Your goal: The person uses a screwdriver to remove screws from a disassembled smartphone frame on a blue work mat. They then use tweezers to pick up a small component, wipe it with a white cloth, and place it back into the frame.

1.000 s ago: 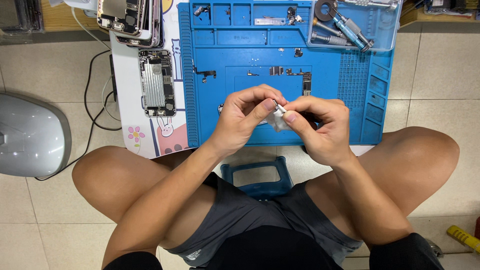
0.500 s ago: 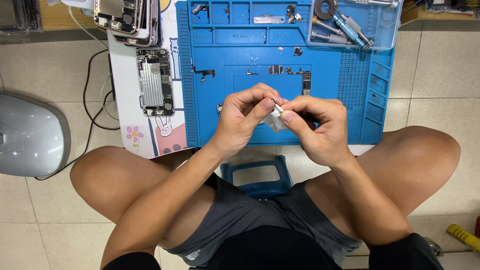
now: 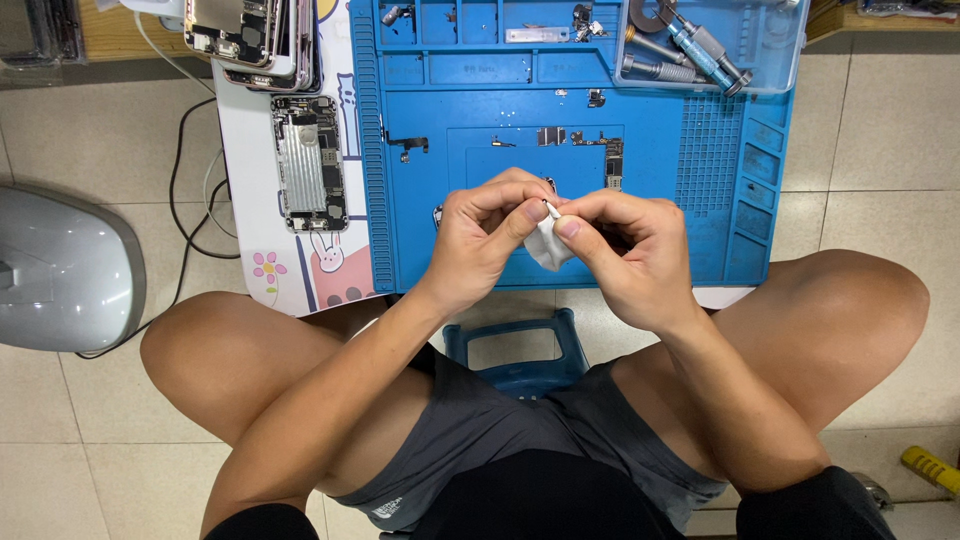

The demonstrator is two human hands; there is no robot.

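blue mat (image 3: 700, 200) | both hands' fingers pinch white cloth (image 3: 547, 245) | near mat's front edge, clear of parts

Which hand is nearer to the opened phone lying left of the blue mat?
Left. The left hand is just right of the opened phone; the right hand is farther right, beyond the white wipe.

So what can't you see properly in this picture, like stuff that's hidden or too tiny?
- Head view: the small white piece between the left hand and right hand is mostly covered by fingers; its kind is unclear.
- The tiny parts on the blue mat are too small to tell apart.
- The opened phones and tool tray are cut off by the top edge.
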